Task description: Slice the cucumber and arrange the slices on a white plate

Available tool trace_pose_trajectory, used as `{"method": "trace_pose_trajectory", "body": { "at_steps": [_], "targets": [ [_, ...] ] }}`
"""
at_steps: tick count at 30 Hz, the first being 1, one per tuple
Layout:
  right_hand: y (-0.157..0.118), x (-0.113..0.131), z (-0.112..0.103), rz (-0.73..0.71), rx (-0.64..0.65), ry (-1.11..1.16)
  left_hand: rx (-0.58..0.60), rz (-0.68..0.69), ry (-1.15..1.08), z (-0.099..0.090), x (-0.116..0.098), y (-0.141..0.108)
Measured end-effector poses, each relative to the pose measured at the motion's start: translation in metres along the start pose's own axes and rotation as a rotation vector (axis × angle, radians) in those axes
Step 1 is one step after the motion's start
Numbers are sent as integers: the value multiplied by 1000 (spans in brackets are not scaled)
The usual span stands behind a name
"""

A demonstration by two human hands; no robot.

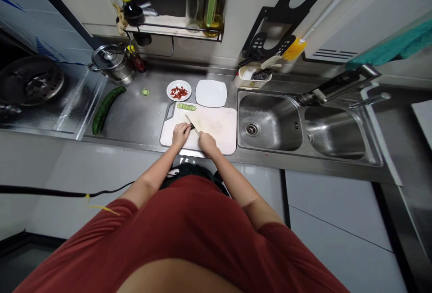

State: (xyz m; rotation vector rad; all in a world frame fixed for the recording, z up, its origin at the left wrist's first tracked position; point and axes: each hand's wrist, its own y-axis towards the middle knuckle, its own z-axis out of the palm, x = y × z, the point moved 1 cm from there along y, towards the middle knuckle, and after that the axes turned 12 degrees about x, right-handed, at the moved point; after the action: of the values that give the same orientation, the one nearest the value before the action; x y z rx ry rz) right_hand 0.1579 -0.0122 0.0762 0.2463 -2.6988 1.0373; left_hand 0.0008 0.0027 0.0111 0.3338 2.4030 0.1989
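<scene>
On the white cutting board (219,126), my right hand (207,143) is closed round the handle of a knife (191,122), whose blade points up and left. My left hand (181,134) rests on the board's left part, its fingers pressed on a small dark green piece (192,126), probably cucumber, beside the blade. A row of cucumber slices (186,107) lies along the board's top left edge. Behind the board are a white plate with chopped red pieces (178,90) and a square white plate (211,93). A long cucumber (105,109) lies further left on the steel counter.
A double sink (270,122) with a faucet adjoins the board's right side. A lidded steel pot (113,64) and a small red bottle (137,60) stand at the back left, near a wok (30,81). Cucumber bits (145,92) lie on the counter. A bottle rack (175,29) overhangs the back.
</scene>
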Motion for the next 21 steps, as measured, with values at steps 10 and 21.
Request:
{"method": "trace_pose_trajectory", "body": {
  "at_steps": [10, 21],
  "targets": [
    [26, 21, -21, -58, -38, 26, -10, 10, 3, 1, 1, 0],
    [9, 10, -13, -15, 7, 8, 4, 6, 9, 0, 0, 0]
  ]
}}
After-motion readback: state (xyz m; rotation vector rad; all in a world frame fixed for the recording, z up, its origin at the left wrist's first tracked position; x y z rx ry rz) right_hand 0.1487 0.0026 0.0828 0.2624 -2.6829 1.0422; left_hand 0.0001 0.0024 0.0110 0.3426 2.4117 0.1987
